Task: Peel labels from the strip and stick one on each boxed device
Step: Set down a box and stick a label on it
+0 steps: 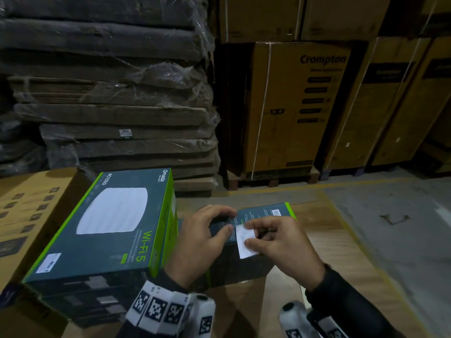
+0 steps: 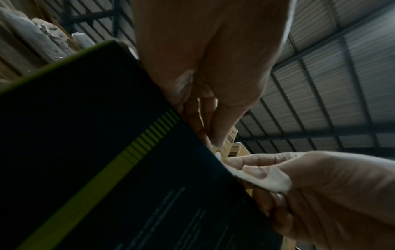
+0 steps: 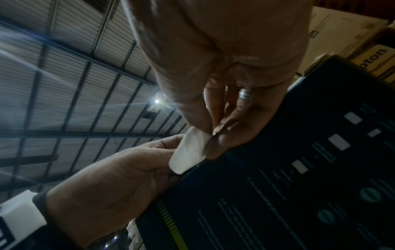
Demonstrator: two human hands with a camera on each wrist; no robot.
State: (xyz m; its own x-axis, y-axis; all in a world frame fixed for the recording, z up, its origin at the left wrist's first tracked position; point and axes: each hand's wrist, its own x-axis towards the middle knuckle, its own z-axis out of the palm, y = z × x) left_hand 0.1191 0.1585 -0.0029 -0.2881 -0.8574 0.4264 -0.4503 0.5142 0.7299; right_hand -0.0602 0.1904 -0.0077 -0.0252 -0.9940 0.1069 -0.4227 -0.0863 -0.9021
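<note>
Label (image 1: pixel 244 241) pinched by the right hand (image 1: pixel 280 245) over the lower box (image 1: pixel 266 213), left hand (image 1: pixel 202 240) curled beside it, thumb touching its edge.

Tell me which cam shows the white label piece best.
Head view: the white label piece shows as a whole rectangle pinched in the right hand, over the dark box. Right wrist shows it close but foreshortened; left wrist catches only a curled part behind the box edge.
</note>
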